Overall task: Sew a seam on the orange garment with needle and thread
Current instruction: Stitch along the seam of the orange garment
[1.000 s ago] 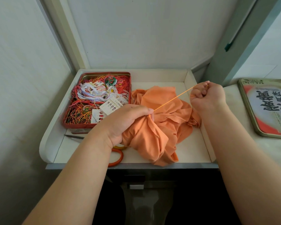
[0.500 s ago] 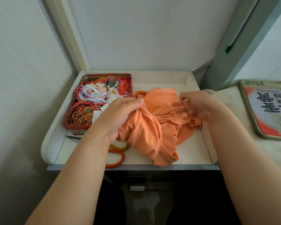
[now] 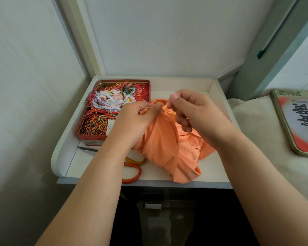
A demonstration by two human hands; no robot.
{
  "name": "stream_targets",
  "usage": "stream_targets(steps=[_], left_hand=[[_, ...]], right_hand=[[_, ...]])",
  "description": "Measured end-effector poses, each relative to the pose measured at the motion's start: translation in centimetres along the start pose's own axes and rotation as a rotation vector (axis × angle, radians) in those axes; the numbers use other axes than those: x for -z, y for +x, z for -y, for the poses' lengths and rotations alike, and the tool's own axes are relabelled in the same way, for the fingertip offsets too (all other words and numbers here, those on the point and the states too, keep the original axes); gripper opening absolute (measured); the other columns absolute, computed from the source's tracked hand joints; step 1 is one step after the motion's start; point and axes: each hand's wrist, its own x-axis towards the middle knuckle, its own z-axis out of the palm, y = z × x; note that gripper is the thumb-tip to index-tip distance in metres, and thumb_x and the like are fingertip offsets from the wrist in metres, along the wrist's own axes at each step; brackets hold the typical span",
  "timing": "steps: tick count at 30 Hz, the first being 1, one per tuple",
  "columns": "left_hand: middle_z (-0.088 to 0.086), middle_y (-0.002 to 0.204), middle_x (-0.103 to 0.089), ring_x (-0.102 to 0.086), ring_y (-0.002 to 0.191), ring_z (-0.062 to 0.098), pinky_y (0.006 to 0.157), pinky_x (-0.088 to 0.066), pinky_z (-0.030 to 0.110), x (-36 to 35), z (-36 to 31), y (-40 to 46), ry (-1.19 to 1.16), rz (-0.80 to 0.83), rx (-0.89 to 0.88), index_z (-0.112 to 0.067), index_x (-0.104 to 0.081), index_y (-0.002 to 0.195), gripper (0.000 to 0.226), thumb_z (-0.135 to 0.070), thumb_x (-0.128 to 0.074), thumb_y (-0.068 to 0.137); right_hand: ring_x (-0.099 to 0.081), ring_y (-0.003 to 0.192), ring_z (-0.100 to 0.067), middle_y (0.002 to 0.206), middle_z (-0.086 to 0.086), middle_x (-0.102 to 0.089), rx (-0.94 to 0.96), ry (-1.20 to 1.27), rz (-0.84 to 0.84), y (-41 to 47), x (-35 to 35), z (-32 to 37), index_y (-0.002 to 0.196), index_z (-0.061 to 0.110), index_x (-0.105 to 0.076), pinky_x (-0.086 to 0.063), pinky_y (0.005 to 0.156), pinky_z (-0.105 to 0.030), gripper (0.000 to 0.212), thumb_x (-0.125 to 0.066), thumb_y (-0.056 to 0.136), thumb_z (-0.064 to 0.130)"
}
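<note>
A home corner, probably beside a bed. A small white stand (image 3: 68, 153) with a raised rim sits tight against plain pale walls (image 3: 158, 32), and a cream cloth (image 3: 256, 125) like bedding covers the surface to its right. The clutter is domestic: a red tin (image 3: 114, 82) crammed with tangled threads, its printed lid (image 3: 299, 121) set on the cloth, and orange-handled scissors (image 3: 132, 172) on the stand.
</note>
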Motion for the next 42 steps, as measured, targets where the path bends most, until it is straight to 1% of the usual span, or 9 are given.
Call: stream_targets(steps=[7,10,14,17,20,29,35,39,42], left_hand=[[0.0,0.088,-0.073,-0.065,0.085,0.008,0.078,-0.049,0.024,0.0,-0.3,-0.1,-0.036,-0.053,-0.032,-0.018,-0.076,0.091,0.019,-0.035,-0.07,0.085],[0.003,0.08,-0.069,-0.06,0.073,0.014,0.071,-0.047,0.028,0.6,0.0,0.0,0.03,0.049,-0.036,-0.016,-0.074,0.087,0.028,-0.041,-0.062,0.089],[0.0,0.066,-0.048,-0.041,0.059,0.006,0.059,-0.033,0.026,1.6,0.2,0.1,0.094,0.149,-0.037,-0.004,-0.065,0.081,0.041,-0.04,-0.051,0.096],[-0.016,0.058,-0.049,-0.042,0.054,-0.002,0.057,-0.034,0.017,1.8,0.1,0.0,0.123,0.164,-0.079,-0.019,-0.061,0.071,0.033,-0.033,-0.05,0.098],[-0.012,0.065,-0.053,-0.046,0.058,-0.002,0.059,-0.039,0.018,1.7,0.0,-0.1,0.16,0.131,-0.133,-0.025,-0.062,0.077,0.025,-0.031,-0.05,0.099],[0.008,0.076,-0.058,-0.05,0.072,0.02,0.065,-0.039,0.028,1.3,-0.4,-0.5,0.183,0.05,-0.228,-0.013,-0.062,0.088,0.018,-0.022,-0.051,0.099],[-0.015,0.072,-0.057,-0.053,0.071,-0.004,0.064,-0.039,0.009,1.0,-0.6,-0.7,0.192,0.041,-0.266,-0.017,-0.062,0.087,0.015,-0.018,-0.052,0.098],[-0.009,0.084,-0.064,-0.063,0.081,0.007,0.075,-0.052,0.036,0.5,0.0,-0.6,0.226,0.021,-0.351,-0.021,-0.063,0.088,0.013,-0.028,-0.054,0.094],[-0.008,0.087,-0.062,-0.06,0.079,0.016,0.068,-0.05,0.042,-0.3,0.0,-0.8,0.361,-0.025,-0.469,-0.018,-0.063,0.09,0.016,-0.03,-0.054,0.09]], right_hand=[[-0.053,0.047,-0.011,0.062,0.008,-0.063,-0.06,-0.025,0.158,0.2,0.1,-0.8,0.085,0.008,-0.069,-0.034,0.037,-0.018,0.024,-0.058,0.095,0.026],[-0.054,0.049,-0.012,0.07,-0.013,-0.065,-0.01,-0.08,0.132,0.2,0.6,-0.7,0.082,0.008,-0.071,-0.037,0.04,-0.019,0.023,-0.06,0.094,0.025],[-0.052,0.048,-0.013,0.058,-0.009,-0.063,0.038,-0.187,0.076,0.0,1.5,-0.2,0.081,0.006,-0.071,-0.043,0.046,-0.023,0.026,-0.059,0.095,0.024],[-0.05,0.045,-0.011,0.057,-0.01,-0.064,0.082,-0.262,0.049,-0.2,1.2,-0.1,0.08,0.008,-0.071,-0.044,0.049,-0.023,0.027,-0.058,0.096,0.026],[-0.05,0.044,-0.005,0.055,-0.004,-0.063,0.11,-0.344,0.002,-0.3,0.9,-0.2,0.079,0.007,-0.07,-0.043,0.048,-0.018,0.028,-0.058,0.096,0.026],[-0.056,0.053,-0.016,0.06,-0.003,-0.064,0.161,-0.513,-0.065,-0.3,0.4,-0.2,0.073,0.008,-0.067,-0.047,0.055,-0.034,0.03,-0.059,0.095,0.027],[-0.058,0.055,-0.016,0.058,-0.001,-0.061,0.147,-0.541,-0.093,-0.3,0.3,-0.3,0.068,0.011,-0.063,-0.05,0.057,-0.036,0.031,-0.06,0.094,0.027],[-0.057,0.059,-0.022,0.059,-0.001,-0.06,0.153,-0.629,-0.13,-0.3,0.1,-0.3,0.066,0.012,-0.059,-0.047,0.058,-0.036,0.031,-0.058,0.093,0.028],[-0.053,0.062,-0.02,0.064,-0.003,-0.058,0.163,-0.761,-0.202,-0.3,-0.5,-0.5,0.07,0.009,-0.059,-0.04,0.056,-0.035,0.03,-0.055,0.093,0.028]])
